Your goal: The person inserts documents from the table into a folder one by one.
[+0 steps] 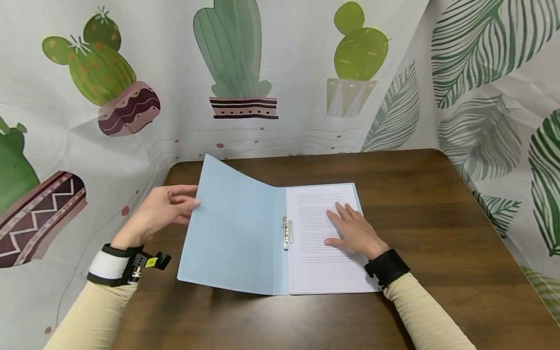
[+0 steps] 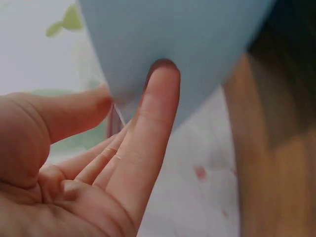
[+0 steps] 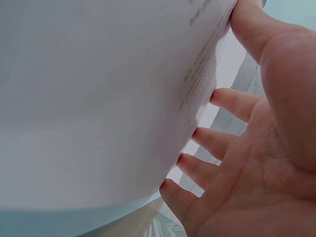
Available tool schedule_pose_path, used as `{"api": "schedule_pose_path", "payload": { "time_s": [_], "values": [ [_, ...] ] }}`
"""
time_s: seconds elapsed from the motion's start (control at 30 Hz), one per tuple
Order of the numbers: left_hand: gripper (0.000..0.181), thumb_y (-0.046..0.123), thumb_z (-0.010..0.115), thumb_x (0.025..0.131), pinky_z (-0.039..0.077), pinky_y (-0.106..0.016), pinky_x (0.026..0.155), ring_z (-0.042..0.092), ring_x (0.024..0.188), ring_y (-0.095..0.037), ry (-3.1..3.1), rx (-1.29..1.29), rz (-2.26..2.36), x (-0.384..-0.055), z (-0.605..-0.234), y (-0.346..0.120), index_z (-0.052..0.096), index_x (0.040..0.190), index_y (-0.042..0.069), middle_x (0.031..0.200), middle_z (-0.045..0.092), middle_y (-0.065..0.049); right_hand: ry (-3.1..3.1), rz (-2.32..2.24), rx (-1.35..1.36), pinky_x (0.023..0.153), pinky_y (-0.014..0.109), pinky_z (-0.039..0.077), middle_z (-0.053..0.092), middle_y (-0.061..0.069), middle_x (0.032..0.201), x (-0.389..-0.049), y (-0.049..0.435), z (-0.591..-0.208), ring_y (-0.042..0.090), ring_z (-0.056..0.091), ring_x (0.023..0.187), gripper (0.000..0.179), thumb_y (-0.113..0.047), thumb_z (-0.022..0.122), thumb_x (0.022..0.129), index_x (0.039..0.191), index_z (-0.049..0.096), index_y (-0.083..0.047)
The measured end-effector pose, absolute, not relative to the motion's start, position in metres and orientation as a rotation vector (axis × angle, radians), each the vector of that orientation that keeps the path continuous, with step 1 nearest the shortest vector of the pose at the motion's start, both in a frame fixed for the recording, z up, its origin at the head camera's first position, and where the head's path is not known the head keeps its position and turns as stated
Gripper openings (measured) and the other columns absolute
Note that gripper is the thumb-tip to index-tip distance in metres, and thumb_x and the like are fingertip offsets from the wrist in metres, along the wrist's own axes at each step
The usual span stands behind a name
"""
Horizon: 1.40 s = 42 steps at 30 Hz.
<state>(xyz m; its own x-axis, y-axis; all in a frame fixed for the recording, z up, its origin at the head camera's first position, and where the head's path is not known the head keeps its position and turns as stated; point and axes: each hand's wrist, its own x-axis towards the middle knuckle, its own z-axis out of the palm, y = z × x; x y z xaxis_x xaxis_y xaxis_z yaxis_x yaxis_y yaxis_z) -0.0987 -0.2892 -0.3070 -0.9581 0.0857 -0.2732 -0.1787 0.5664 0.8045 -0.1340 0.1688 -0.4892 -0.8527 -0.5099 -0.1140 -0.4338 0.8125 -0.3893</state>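
Note:
A light blue folder (image 1: 234,233) lies spread on the table, its left cover raised at a tilt. My left hand (image 1: 164,211) holds that cover's outer edge between thumb and fingers; in the left wrist view the index finger (image 2: 160,108) lies along the blue surface (image 2: 197,44). On the folder's right side sits a stack of printed paper (image 1: 319,277), beside a metal clip (image 1: 286,233) near the spine. My right hand (image 1: 354,231) rests on the top sheet with fingers spread. In the right wrist view its fingertips (image 3: 215,96) touch the printed page (image 3: 98,123).
The folder is on a dark brown wooden table (image 1: 437,218) with rounded far corners. Behind and to the sides hangs a white cloth (image 1: 297,58) printed with cacti and leaves. Both wrists wear dark straps; the left strap (image 1: 111,265) carries a small camera mount.

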Motion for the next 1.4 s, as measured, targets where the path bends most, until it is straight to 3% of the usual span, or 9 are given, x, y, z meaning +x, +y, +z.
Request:
{"api": "schedule_pose_path", "payload": {
  "time_s": [0.2, 0.33, 0.43, 0.53, 0.73, 0.87, 1.03, 1.2, 1.4],
  "values": [
    [0.05, 0.022, 0.057, 0.107, 0.061, -0.04, 0.078, 0.073, 0.102, -0.027, 2.503, 0.275, 1.564, -0.103, -0.313, -0.232, 0.046, 0.154, 0.008, 0.133, 0.064, -0.024, 2.796, -0.531, -0.746, 0.117, 0.067, 0.021, 0.027, 0.028, 0.164, -0.133, 0.175, -0.488, 0.051, 0.019, 0.151, 0.084, -0.044, 0.078, 0.09, 0.155, 0.043, -0.003],
    [0.054, 0.018, 0.055, 0.108, 0.055, -0.041, 0.096, 0.063, 0.124, -0.03, 2.603, 0.549, 1.558, -0.107, -0.334, -0.188, 0.038, 0.159, 0.013, 0.147, 0.056, -0.018, 2.792, -0.56, -0.749, 0.117, 0.067, 0.02, 0.027, 0.028, 0.164, -0.133, 0.179, -0.49, 0.051, 0.019, 0.151, 0.082, -0.043, 0.078, 0.091, 0.155, 0.044, -0.003],
    [0.061, 0.019, 0.057, 0.107, 0.042, -0.044, 0.112, 0.049, 0.14, -0.029, 2.72, 0.7, 1.485, -0.109, -0.354, -0.153, 0.031, 0.162, 0.014, 0.159, 0.044, -0.012, 2.762, -0.677, -0.708, 0.118, 0.065, 0.019, 0.023, 0.027, 0.165, -0.135, 0.182, -0.491, 0.049, 0.017, 0.152, 0.082, -0.041, 0.077, 0.092, 0.156, 0.041, -0.002],
    [0.066, 0.024, 0.059, 0.106, 0.032, -0.051, 0.117, 0.035, 0.15, -0.031, 2.781, 0.763, 1.428, -0.113, -0.375, -0.119, 0.029, 0.163, 0.016, 0.166, 0.032, -0.011, 2.75, -0.883, -0.619, 0.118, 0.064, 0.022, 0.02, 0.027, 0.166, -0.139, 0.187, -0.492, 0.047, 0.019, 0.152, 0.079, -0.037, 0.073, 0.097, 0.158, 0.036, -0.002],
    [0.07, 0.042, 0.06, 0.103, 0.025, -0.066, 0.115, 0.017, 0.154, -0.042, 2.804, 0.757, 1.261, -0.122, -0.416, -0.066, 0.029, 0.164, 0.025, 0.169, 0.014, -0.022, 2.853, -1.31, -0.407, 0.111, 0.062, 0.035, 0.03, 0.031, 0.16, -0.144, 0.21, -0.497, 0.049, 0.037, 0.144, 0.065, -0.024, 0.057, 0.107, 0.16, 0.029, 0.001],
    [0.072, 0.045, 0.063, 0.101, 0.018, -0.07, 0.116, 0.011, 0.154, -0.046, 2.818, 0.785, 1.134, -0.128, -0.44, -0.051, 0.032, 0.162, 0.023, 0.169, 0.013, -0.023, 2.867, -1.461, -0.263, 0.107, 0.06, 0.041, 0.033, 0.029, 0.159, -0.14, 0.23, -0.498, 0.049, 0.044, 0.138, 0.062, -0.025, 0.05, 0.11, 0.163, 0.023, -0.004],
    [0.072, 0.045, 0.066, 0.099, 0.016, -0.071, 0.116, 0.014, 0.154, -0.047, 2.869, 0.83, 0.969, -0.132, -0.461, -0.045, 0.038, 0.16, 0.019, 0.167, 0.019, -0.026, 2.892, -1.548, -0.11, 0.109, 0.059, 0.04, 0.03, 0.026, 0.163, -0.135, 0.251, -0.495, 0.047, 0.041, 0.141, 0.064, -0.03, 0.046, 0.111, 0.165, 0.019, -0.009],
    [0.071, 0.046, 0.066, 0.099, 0.014, -0.067, 0.119, 0.012, 0.155, -0.045, 2.861, 0.848, 0.876, -0.132, -0.473, -0.048, 0.039, 0.159, 0.02, 0.167, 0.019, -0.024, 2.984, -1.567, -0.085, 0.11, 0.063, 0.035, 0.029, 0.026, 0.163, -0.134, 0.26, -0.49, 0.048, 0.036, 0.144, 0.068, -0.03, 0.051, 0.109, 0.165, 0.018, -0.009],
    [0.071, 0.055, 0.058, 0.101, 0.005, -0.066, 0.12, 0.003, 0.157, -0.041, 2.844, 0.834, 0.704, -0.133, -0.479, -0.049, 0.036, 0.161, 0.024, 0.171, 0.012, -0.016, 3.154, -1.506, -0.165, 0.113, 0.067, 0.027, 0.022, 0.015, 0.168, -0.144, 0.255, -0.478, 0.04, 0.025, 0.152, 0.077, -0.033, 0.061, 0.104, 0.166, 0.018, -0.018]
  ]
}}
